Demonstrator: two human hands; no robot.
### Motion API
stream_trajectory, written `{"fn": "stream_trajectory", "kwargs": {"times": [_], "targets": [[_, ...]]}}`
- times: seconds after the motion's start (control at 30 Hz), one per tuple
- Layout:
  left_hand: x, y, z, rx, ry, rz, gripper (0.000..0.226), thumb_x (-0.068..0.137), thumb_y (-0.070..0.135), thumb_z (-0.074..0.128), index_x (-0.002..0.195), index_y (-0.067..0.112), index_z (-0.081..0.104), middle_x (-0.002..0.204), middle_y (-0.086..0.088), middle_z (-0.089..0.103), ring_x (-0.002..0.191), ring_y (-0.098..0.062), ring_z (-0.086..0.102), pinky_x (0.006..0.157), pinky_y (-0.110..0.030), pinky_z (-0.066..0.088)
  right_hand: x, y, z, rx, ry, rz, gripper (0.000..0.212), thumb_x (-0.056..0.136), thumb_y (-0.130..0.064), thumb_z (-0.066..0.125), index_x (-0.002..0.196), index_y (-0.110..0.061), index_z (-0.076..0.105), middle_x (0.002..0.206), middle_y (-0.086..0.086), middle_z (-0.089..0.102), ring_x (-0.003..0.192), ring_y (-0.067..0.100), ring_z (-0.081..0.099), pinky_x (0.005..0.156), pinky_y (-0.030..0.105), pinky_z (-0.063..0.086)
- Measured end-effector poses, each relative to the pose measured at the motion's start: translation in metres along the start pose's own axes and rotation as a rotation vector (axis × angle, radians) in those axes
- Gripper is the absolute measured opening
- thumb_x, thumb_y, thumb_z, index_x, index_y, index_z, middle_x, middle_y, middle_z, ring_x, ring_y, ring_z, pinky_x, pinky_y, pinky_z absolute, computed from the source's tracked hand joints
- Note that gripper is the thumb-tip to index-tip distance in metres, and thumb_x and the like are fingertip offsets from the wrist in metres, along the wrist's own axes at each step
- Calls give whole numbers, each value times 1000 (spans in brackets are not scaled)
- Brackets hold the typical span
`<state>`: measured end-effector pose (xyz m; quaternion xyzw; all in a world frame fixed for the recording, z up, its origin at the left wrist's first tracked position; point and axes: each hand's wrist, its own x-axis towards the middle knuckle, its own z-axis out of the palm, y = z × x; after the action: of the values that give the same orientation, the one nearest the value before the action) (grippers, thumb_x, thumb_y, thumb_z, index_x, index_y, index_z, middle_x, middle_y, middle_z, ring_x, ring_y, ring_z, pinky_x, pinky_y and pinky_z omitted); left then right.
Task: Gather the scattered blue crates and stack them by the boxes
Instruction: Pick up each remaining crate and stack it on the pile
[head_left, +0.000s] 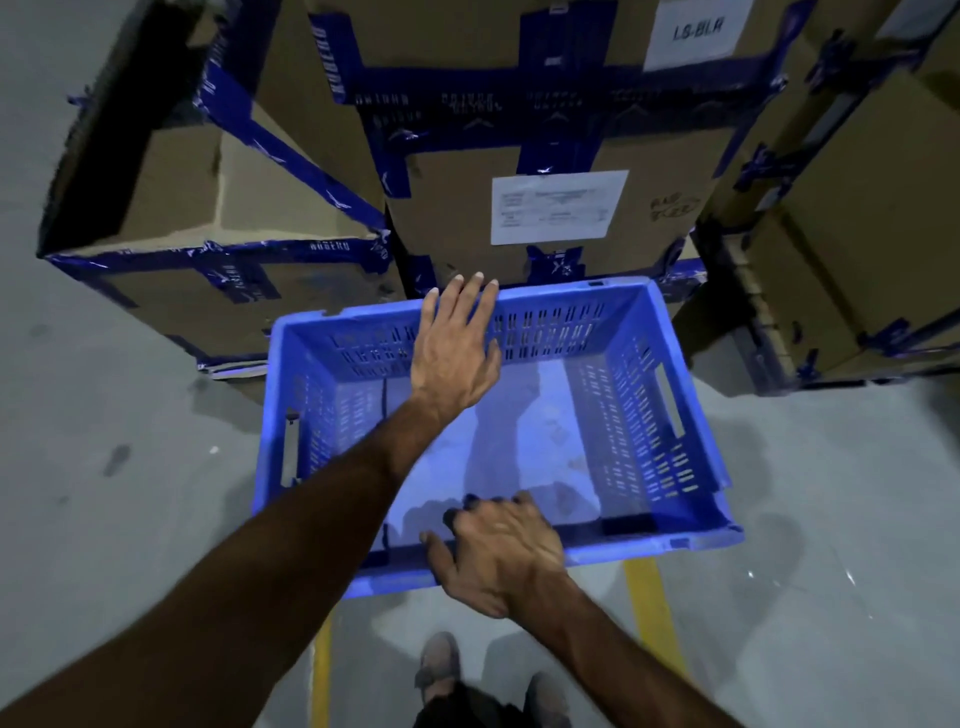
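Note:
A blue slotted plastic crate sits open side up in front of the taped cardboard boxes, its far rim against them. Nothing lies inside it. My left hand stretches over the crate toward its far rim, fingers apart and flat, fingertips at the rim. My right hand is on the near rim, fingers curled over the edge into the crate. Whether the crate rests on the floor or on another crate is hidden.
Tall brown boxes with blue tape stand to the left, centre and right. A yellow floor line runs under the crate toward me. My shoes are just behind the crate on grey concrete.

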<state>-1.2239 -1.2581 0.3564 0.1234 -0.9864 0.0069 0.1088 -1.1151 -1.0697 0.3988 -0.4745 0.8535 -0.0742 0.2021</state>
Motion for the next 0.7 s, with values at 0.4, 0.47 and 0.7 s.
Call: {"fn": "stream_trajectory", "kwargs": {"times": [0.4,0.47,0.7], "targets": [[-1,0,-5,-10,-20,-15,84,84,33,53,161,14,24,164,-8,32,153,-30,22,125,-51,15,-6,-5,-4,27,-18,23,55,97,-61,27,91,-19,63,99,13,69,93,39,63,91,48,39],[-2,1,-4,-9,-48,-29,86,83,34,52,161,14,23,164,-8,31,154,-31,21,125,-52,14,-1,-1,-2,8,-13,30,56,97,-61,27,93,-19,63,100,13,69,94,39,63,91,49,39],[-2,2,-18,-1,-141,-29,95,79,36,56,163,16,16,167,-6,24,155,-28,16,126,-50,12,-5,-5,-1,18,-13,47,58,96,-61,27,100,-19,67,102,17,71,95,39,65,93,49,39]]}}
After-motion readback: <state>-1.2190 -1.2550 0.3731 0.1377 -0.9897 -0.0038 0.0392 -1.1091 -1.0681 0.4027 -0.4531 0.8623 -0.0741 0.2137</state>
